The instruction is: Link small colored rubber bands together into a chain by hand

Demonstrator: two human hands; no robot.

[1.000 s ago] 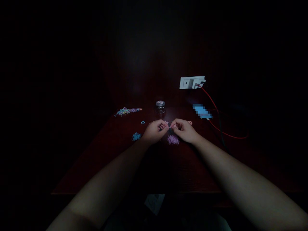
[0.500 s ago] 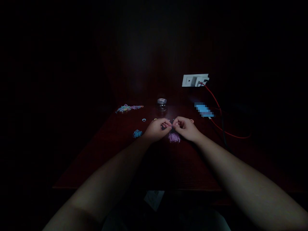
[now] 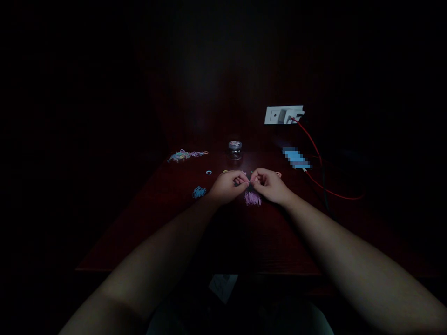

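My left hand [image 3: 230, 185] and my right hand [image 3: 268, 184] meet above the dark red table [image 3: 153, 232], thumb and fingers of each pinched together. A tiny pale thing shows between their fingertips, too small to name. Just below the fingertips lies a pile of purple rubber bands [image 3: 253, 198]. Left of my left wrist is a smaller heap of blue rubber bands [image 3: 199, 192]. Single bands lie beyond the hands: a light blue one [image 3: 208, 172] to the left and an orange one [image 3: 278, 174] by my right hand. Others are partly hidden behind my fingers.
A small clear lidded jar [image 3: 235, 150] stands behind the hands. Mixed coloured bands [image 3: 185, 155] lie at the back left. At the right are a blurred-out phone [image 3: 296, 158], its red cable [image 3: 312, 139] and a wall socket with a charger [image 3: 284, 115]. The surroundings are dark.
Both hands keep their pinch at nearly the same spot. Between the fingertips a small pale bit now shows more brightly. The whole view has shifted very slightly.
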